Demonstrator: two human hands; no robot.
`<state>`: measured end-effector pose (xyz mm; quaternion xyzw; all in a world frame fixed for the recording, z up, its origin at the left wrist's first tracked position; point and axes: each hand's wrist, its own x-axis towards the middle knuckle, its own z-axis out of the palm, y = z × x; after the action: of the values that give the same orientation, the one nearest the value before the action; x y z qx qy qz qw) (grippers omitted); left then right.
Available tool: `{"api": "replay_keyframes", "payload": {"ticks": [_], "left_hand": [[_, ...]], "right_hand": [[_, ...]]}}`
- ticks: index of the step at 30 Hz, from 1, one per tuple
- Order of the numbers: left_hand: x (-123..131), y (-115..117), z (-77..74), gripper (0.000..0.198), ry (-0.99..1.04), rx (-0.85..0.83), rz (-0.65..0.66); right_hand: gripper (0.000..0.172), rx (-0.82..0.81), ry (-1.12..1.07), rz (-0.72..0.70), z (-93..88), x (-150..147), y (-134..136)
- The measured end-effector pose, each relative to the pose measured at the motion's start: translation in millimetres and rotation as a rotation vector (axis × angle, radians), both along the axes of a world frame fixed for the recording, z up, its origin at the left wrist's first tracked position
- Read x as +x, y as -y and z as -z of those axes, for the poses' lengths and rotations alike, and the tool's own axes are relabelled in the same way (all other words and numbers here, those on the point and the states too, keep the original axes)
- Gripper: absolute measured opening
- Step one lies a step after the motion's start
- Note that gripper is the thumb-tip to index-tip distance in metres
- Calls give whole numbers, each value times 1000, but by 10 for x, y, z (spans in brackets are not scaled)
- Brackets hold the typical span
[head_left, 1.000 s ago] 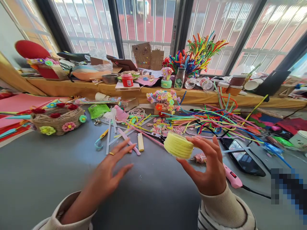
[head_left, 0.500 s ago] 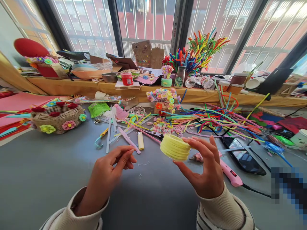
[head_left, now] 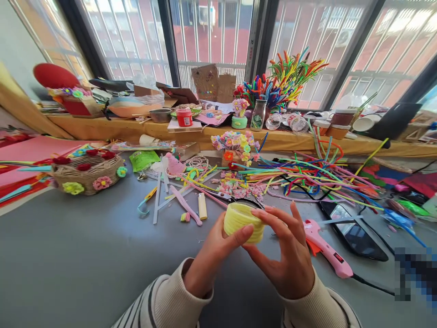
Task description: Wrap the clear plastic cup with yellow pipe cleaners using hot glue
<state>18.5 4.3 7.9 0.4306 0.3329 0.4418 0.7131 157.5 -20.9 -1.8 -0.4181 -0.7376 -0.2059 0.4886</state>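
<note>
A small round pot wrapped in coiled yellow pipe cleaner (head_left: 241, 223) is held above the grey table, its open top tilted a little. My left hand (head_left: 221, 246) grips its left side, the thumb laid across the front. From the right, my right hand (head_left: 285, 246) holds it between fingers at the rim and a thumb below. Just behind the pot lie scissors (head_left: 251, 202), partly hidden by it. To the right of my right hand rests a pink glue gun (head_left: 329, 253).
A yellow lighter (head_left: 202, 206), a pink strip (head_left: 186, 205) and clear glue sticks (head_left: 157, 202) lie beyond my left hand. Loose pipe cleaners (head_left: 307, 171) are heaped at the back right. A phone (head_left: 353, 230) is at the right, a flowered woven basket (head_left: 88, 175) at the left.
My left hand has moved right and taken hold of the yellow pot, which my right hand alone held before. The pot sits slightly lower and is turned a little.
</note>
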Motion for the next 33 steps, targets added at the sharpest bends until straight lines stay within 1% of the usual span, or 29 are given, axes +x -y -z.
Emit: {"api": "replay_keyframes", "payload": {"ticks": [3, 6, 9, 14, 18, 22, 26, 28, 30, 33], "left_hand": [[13, -9, 28, 53, 58, -60, 11], [20, 9, 10, 48, 96, -95, 17], [27, 32, -14, 39, 139, -84, 15], [55, 44, 5, 28, 253, -72, 72], [70, 45, 22, 29, 260, -88, 46], [50, 48, 25, 33, 237, -122, 10], [36, 62, 23, 36, 249, -145, -34], [35, 67, 28, 38, 256, -143, -57], [35, 63, 45, 38, 269, -141, -65], [37, 48, 82, 36, 303, -142, -51]], "right_hand": [[47, -6, 23, 3, 21, -2, -18], [49, -3, 27, 5, 20, -3, -24], [54, -12, 36, 2, 13, -3, -22], [58, -21, 51, -8, 24, -10, -21], [60, -26, 52, -7, 13, -10, -16], [62, -52, 31, -20, -43, 50, 13], [65, -100, -81, 1, -84, 156, 52], [64, -165, -171, -35, -76, 195, 68], [62, -248, -334, -113, -59, 208, 77], [52, -369, -697, -248, -49, 179, 76]]}}
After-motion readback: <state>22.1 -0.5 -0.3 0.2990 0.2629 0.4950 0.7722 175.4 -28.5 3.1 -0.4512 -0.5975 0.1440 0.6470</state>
